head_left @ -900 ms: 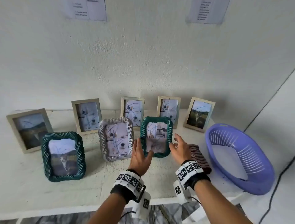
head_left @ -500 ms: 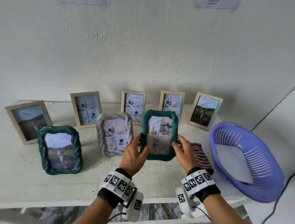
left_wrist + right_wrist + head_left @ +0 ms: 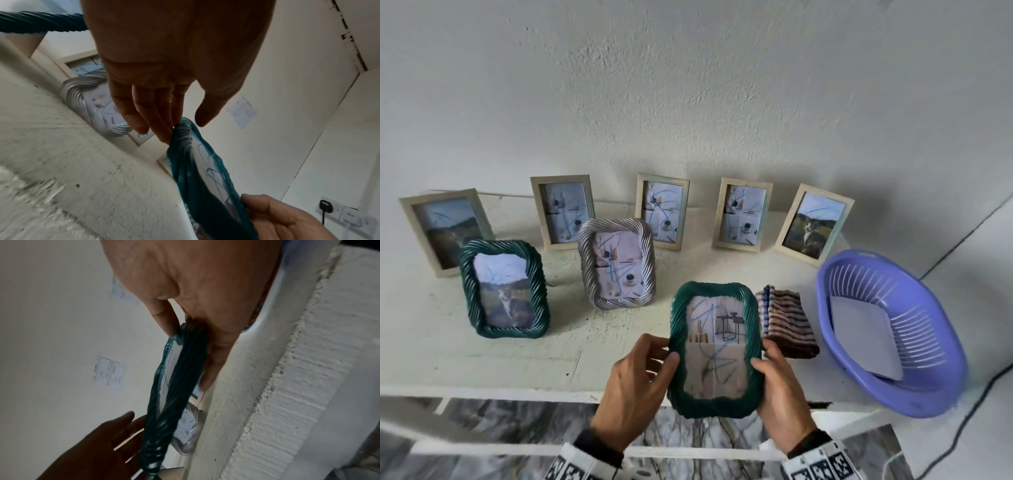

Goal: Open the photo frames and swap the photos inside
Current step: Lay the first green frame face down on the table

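A dark green twisted frame [image 3: 714,349] with a scribbled-over furniture photo is held upright, off the white table [image 3: 482,363], above its front edge. My right hand [image 3: 763,359] pinches the frame's right edge, thumb on the front and fingers behind; the right wrist view shows that grip [image 3: 189,353] from the side. My left hand [image 3: 661,353] has straight fingers whose tips touch the left edge, and in the left wrist view its thumb [image 3: 203,118] stands apart from the frame [image 3: 197,170]. The frame's back is hidden.
A second green frame [image 3: 505,293] with a cat photo and a silver twisted frame [image 3: 618,265] stand mid-table. Several beige frames [image 3: 662,210] line the wall. A striped cloth [image 3: 786,322] lies beside a purple basket [image 3: 822,284] holding a white sheet [image 3: 863,335].
Both hands reached the green frame where it stood, took it and brought it off the table toward me to the front edge. My head tilted down.
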### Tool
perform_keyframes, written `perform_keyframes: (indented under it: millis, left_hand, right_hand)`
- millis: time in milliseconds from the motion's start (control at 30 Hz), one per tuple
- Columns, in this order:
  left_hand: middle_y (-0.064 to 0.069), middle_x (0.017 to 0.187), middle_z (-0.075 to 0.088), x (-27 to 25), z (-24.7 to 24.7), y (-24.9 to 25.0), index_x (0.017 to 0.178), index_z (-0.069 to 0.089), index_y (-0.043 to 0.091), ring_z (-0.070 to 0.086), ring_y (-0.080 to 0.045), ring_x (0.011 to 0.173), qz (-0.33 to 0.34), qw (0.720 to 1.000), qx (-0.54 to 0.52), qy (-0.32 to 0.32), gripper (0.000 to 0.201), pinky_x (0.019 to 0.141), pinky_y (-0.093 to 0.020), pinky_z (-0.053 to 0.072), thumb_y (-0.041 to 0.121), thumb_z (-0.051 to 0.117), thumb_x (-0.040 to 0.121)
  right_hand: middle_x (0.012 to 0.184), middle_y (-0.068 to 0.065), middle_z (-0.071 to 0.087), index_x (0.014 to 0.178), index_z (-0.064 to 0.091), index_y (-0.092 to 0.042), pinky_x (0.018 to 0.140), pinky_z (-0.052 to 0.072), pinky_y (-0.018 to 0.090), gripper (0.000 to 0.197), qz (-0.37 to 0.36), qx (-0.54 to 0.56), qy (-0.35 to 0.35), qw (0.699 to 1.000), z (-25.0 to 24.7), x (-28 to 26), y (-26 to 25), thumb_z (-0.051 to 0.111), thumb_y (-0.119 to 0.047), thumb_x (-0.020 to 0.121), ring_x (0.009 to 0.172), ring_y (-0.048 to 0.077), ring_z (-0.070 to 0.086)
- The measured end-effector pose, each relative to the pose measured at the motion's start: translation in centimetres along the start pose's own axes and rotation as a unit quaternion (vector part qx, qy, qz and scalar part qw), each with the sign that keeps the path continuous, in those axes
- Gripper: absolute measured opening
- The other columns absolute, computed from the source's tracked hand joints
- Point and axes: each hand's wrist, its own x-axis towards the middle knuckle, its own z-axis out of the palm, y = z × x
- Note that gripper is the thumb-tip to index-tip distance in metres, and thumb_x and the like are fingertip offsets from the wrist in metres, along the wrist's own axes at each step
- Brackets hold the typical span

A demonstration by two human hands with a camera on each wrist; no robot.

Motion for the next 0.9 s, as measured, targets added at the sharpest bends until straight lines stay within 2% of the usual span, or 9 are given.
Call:
perform_keyframes:
  millis: [67, 167, 233, 300, 400, 467, 600, 733, 900]
  left_hand:
    - [0.006, 0.092, 0.071, -0.5, 0.5, 0.2, 0.11, 0.058, 0.015, 0.067, -0.002, 0.073, -0.016, 1.0, 0.01, 0.005, 0.031, 0.059, -0.016, 0.053, 0.037, 0.06, 0.09]
    - [0.002, 0.123, 0.061, -0.8, 1.0, 0.2, 0.144, 0.036, 0.015, 0.065, -0.004, 0.091, -0.046, 0.997, 0.063, -0.009, 0.088, 0.079, -0.031, 0.058, 0.075, 0.047, 0.08]
    - [-0.003, 0.141, 0.048, -0.7, 1.4, 0.5, 0.154, 0.013, 0.018, 0.057, -0.014, 0.118, -0.073, 0.992, 0.099, -0.042, 0.117, 0.099, -0.039, 0.05, 0.092, 0.037, 0.068]
    - [-0.007, 0.155, 0.033, -0.4, 1.7, 1.2, 0.155, -0.005, 0.022, 0.041, -0.018, 0.136, -0.081, 0.989, 0.082, -0.087, 0.127, 0.11, -0.034, 0.037, 0.095, 0.039, 0.06]
    - [-0.003, 0.156, 0.03, 0.0, 2.1, 2.0, 0.151, -0.009, 0.039, 0.046, -0.003, 0.126, -0.081, 0.983, -0.077, -0.146, 0.121, 0.096, -0.018, 0.041, 0.083, 0.062, 0.062]
    - [-0.001, 0.153, 0.035, 0.2, 1.9, 1.7, 0.15, -0.001, 0.044, 0.051, 0.0, 0.118, -0.097, 0.966, -0.186, -0.153, 0.127, 0.09, -0.016, 0.045, 0.083, 0.069, 0.052]
    - [0.002, 0.134, 0.059, 0.5, 0.5, 0.6, 0.145, 0.027, 0.038, 0.063, -0.004, 0.112, -0.112, 0.923, -0.328, -0.168, 0.114, 0.084, -0.022, 0.052, 0.072, 0.079, 0.05]
    - [-0.018, 0.126, 0.063, 1.3, -1.1, -1.0, 0.135, 0.047, 0.011, 0.058, -0.035, 0.121, -0.109, 0.879, -0.432, -0.168, 0.095, 0.099, -0.055, 0.048, 0.059, 0.083, 0.061]
    - [-0.018, 0.119, 0.064, 3.0, -3.3, -4.5, 0.118, 0.06, 0.006, 0.065, -0.026, 0.102, -0.124, 0.905, -0.4, -0.078, 0.067, 0.078, -0.04, 0.057, 0.039, 0.086, 0.066]
  right_hand:
    - [0.102, 0.017, 0.062, 0.125, 0.057, -0.011, 0.077, 0.044, 0.039, 0.036, 0.006, 0.005, -0.007, 1.0, -0.1, -0.8, -0.1, 0.043, 0.002, 0.094, 0.094, 0.028, 0.052]
    - [0.11, 0.014, 0.068, 0.123, 0.059, -0.014, 0.085, 0.049, 0.04, 0.034, -0.007, -0.005, -0.036, 0.999, 0.2, -1.8, -0.4, 0.047, 0.0, 0.093, 0.099, 0.028, 0.062]
    - [0.118, 0.012, 0.068, 0.119, 0.063, -0.023, 0.096, 0.047, 0.042, 0.033, -0.034, -0.052, -0.062, 0.996, 0.7, -2.4, -0.7, 0.054, -0.01, 0.09, 0.11, 0.027, 0.064]
    - [0.116, 0.006, 0.07, 0.113, 0.066, -0.031, 0.095, 0.049, 0.037, 0.03, -0.066, -0.107, -0.103, 0.987, 1.6, -3.2, -1.0, 0.057, -0.018, 0.088, 0.112, 0.024, 0.064]
    - [0.117, 0.007, 0.069, 0.118, 0.065, -0.025, 0.087, 0.053, 0.033, 0.024, -0.113, -0.146, -0.145, 0.972, 3.1, -4.0, -1.2, 0.054, -0.03, 0.096, 0.111, 0.023, 0.065]
    - [0.112, 0.014, 0.069, 0.121, 0.064, -0.019, 0.084, 0.055, 0.038, 0.037, -0.126, -0.15, -0.141, 0.971, 3.9, -3.9, -0.9, 0.047, -0.04, 0.096, 0.106, 0.029, 0.066]
    - [0.098, 0.014, 0.07, 0.103, 0.072, -0.019, 0.077, 0.056, 0.041, 0.022, -0.143, -0.238, -0.04, 0.96, 4.6, -1.9, -0.3, 0.051, -0.024, 0.1, 0.092, 0.032, 0.067]
    - [0.096, 0.013, 0.073, 0.1, 0.073, -0.012, 0.071, 0.055, 0.039, 0.02, -0.079, -0.228, -0.038, 0.97, 4.9, -1.0, 0.8, 0.053, -0.01, 0.097, 0.085, 0.027, 0.07]
    - [0.092, 0.001, 0.074, 0.102, 0.071, -0.016, 0.08, 0.055, 0.034, 0.019, -0.135, -0.29, 0.034, 0.947, 3.6, 0.0, 1.2, 0.062, -0.005, 0.091, 0.089, 0.016, 0.068]
